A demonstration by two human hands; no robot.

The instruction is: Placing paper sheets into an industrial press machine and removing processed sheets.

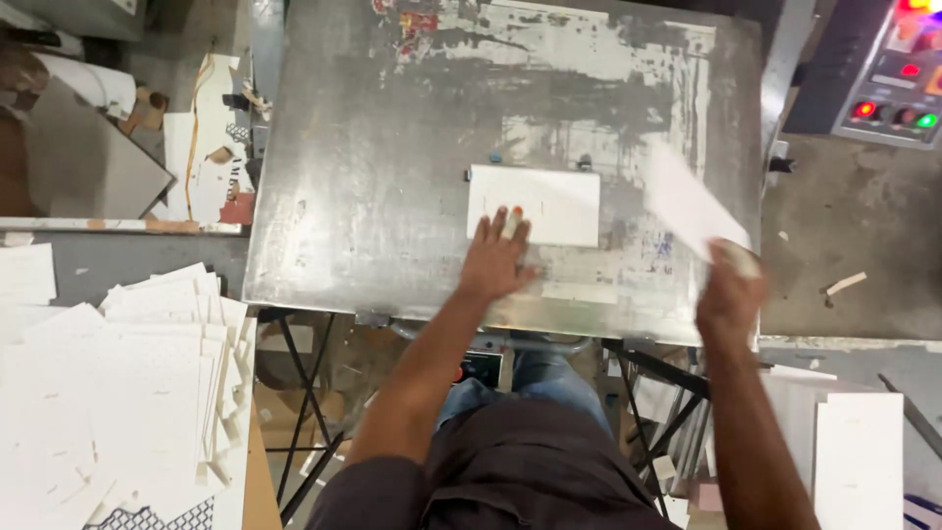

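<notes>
On the metal table [373,196], left hand [496,260] presses white card [535,204], right hand [728,294] lifts sheet [687,206].

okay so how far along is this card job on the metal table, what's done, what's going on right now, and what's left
Done: a big heap of white sheets lies spread at the left. In hand: the left hand presses one white card flat on the metal table, while the right hand holds a blurred white sheet. Left: a stack of white cards sits at the right, though which pile is finished cannot be told.
</notes>
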